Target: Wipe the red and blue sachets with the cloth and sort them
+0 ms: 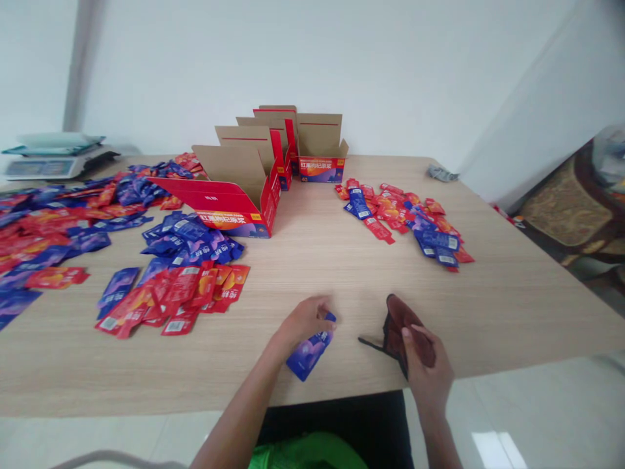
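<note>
My left hand [308, 320] is closed on the upper end of a blue sachet [307, 357], whose lower part slants toward the table's front edge. To the right, my right hand [430, 368] grips a brown item with dark edges [403, 316]. A thin black strip sticks out from its left side; its exact kind is unclear, though it resembles a pair of sunglasses. Beyond my left hand lie a heap of red sachets [183, 290] and a heap of blue sachets [193, 236]. Farther right is a mixed group of red and blue sachets [390, 208].
Several open red boxes [239, 218] with raised lids stand at the back of the wooden table [312, 260]. A large sachet pile [63, 221] covers the left side, before a scale [46, 166]. A crumpled grey scrap [442, 173] lies back right, near a patterned chair [561, 202].
</note>
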The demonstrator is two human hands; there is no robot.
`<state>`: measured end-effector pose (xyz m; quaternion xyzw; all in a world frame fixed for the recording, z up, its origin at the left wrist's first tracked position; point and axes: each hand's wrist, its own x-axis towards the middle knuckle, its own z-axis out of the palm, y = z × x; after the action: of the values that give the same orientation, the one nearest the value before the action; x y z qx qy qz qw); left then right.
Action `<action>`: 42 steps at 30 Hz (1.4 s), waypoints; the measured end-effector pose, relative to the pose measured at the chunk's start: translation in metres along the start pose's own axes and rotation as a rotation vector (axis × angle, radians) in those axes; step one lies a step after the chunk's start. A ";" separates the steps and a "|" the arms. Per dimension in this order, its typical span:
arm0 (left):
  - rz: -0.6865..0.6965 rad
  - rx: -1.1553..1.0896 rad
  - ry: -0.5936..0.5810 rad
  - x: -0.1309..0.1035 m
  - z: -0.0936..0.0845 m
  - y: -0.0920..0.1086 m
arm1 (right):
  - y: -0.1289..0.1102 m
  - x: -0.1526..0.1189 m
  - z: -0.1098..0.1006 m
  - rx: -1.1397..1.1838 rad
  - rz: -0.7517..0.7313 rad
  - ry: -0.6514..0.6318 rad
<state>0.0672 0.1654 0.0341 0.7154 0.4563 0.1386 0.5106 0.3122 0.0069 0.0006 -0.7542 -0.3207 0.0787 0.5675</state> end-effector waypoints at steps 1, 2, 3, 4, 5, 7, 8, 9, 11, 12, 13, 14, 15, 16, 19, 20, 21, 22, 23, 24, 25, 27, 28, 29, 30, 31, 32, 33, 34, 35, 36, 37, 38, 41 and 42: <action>-0.003 -0.013 -0.015 0.000 0.000 0.001 | -0.001 0.000 0.000 0.001 0.000 0.001; -0.003 -0.025 -0.028 -0.001 0.000 0.002 | -0.001 0.000 0.000 0.001 -0.001 -0.001; -0.002 -0.035 -0.039 -0.001 -0.001 0.004 | -0.001 0.000 0.000 0.001 -0.002 -0.003; 0.002 -0.042 -0.047 -0.002 -0.002 0.008 | -0.001 0.000 0.000 0.002 -0.005 -0.005; 0.006 -0.047 -0.052 -0.004 -0.004 0.013 | 0.000 0.000 0.000 0.005 -0.008 -0.007; 0.058 -0.074 -0.037 -0.012 -0.011 0.029 | 0.001 0.000 0.001 0.015 -0.016 -0.011; 0.119 -0.103 -0.021 -0.018 -0.015 0.039 | 0.002 0.000 0.001 0.021 -0.019 -0.012; 0.204 -0.140 -0.004 -0.026 -0.020 0.049 | 0.002 0.001 0.001 0.028 -0.023 -0.014; 0.412 -0.188 0.001 -0.044 -0.028 0.066 | 0.003 0.001 0.001 0.043 -0.028 -0.020; 0.511 -0.178 -0.010 -0.054 -0.030 0.072 | 0.003 0.001 0.001 0.046 -0.030 -0.021; 0.590 -0.138 -0.025 -0.063 -0.031 0.074 | 0.003 0.001 0.000 0.046 -0.033 -0.020; 0.649 -0.075 -0.037 -0.072 -0.030 0.073 | 0.003 0.001 -0.001 0.040 -0.038 -0.020; 0.688 0.003 -0.042 -0.079 -0.028 0.069 | 0.003 0.001 -0.001 0.030 -0.043 -0.022; 0.706 0.091 -0.045 -0.086 -0.023 0.062 | 0.003 0.001 -0.002 0.022 -0.049 -0.024; 0.693 0.349 -0.045 -0.099 -0.005 0.033 | 0.002 0.000 -0.003 0.025 -0.059 -0.034; 0.683 0.416 -0.041 -0.103 0.002 0.023 | 0.002 0.000 -0.003 0.031 -0.057 -0.034; 0.673 0.471 -0.035 -0.107 0.008 0.014 | 0.002 0.000 -0.002 0.035 -0.053 -0.034; 0.668 0.514 -0.024 -0.111 0.013 0.006 | 0.002 0.000 -0.002 0.036 -0.048 -0.034; 0.667 0.551 -0.009 -0.116 0.019 0.000 | 0.001 0.001 -0.002 0.040 -0.040 -0.037; 0.668 0.585 0.012 -0.122 0.024 -0.005 | 0.000 0.003 -0.003 0.052 -0.027 -0.042; 0.675 0.621 0.038 -0.127 0.030 -0.009 | -0.001 0.006 -0.004 0.075 -0.008 -0.046; 0.709 0.678 0.106 -0.137 0.043 -0.014 | -0.008 0.012 -0.006 0.140 0.043 -0.024; 0.731 0.693 0.140 -0.141 0.051 -0.016 | -0.014 0.016 -0.008 0.173 0.061 0.008; 0.754 0.699 0.168 -0.145 0.058 -0.018 | -0.021 0.019 -0.009 0.201 0.064 0.052; 0.778 0.699 0.186 -0.147 0.065 -0.020 | -0.029 0.022 -0.010 0.217 0.047 0.101; 0.800 0.696 0.195 -0.148 0.072 -0.022 | -0.037 0.023 -0.010 0.217 0.008 0.144; 0.818 0.691 0.199 -0.148 0.077 -0.023 | -0.046 0.022 -0.009 0.202 -0.051 0.163; 0.833 0.684 0.200 -0.147 0.082 -0.025 | -0.053 0.019 -0.007 0.175 -0.130 0.140; 0.842 0.677 0.200 -0.145 0.085 -0.026 | -0.059 0.014 -0.004 0.140 -0.229 0.066; 0.845 0.665 0.206 -0.142 0.088 -0.028 | -0.063 0.007 0.000 0.098 -0.349 -0.066; 0.845 0.646 0.222 -0.139 0.089 -0.029 | -0.065 0.000 0.005 0.058 -0.491 -0.242; 0.844 0.625 0.239 -0.136 0.090 -0.030 | -0.064 -0.007 0.010 0.018 -0.644 -0.433; 0.841 0.603 0.254 -0.133 0.091 -0.031 | -0.061 -0.013 0.017 -0.021 -0.787 -0.607; 0.833 0.544 0.296 -0.128 0.092 -0.034 | -0.045 -0.015 0.037 -0.113 -1.024 -0.856; 0.833 0.535 0.301 -0.127 0.093 -0.035 | -0.039 -0.009 0.044 -0.135 -1.029 -0.852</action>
<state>0.0415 0.0101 -0.0030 0.9141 0.2205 0.3100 0.1402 0.2685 0.0428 0.0190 -0.4423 -0.8394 0.0686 0.3083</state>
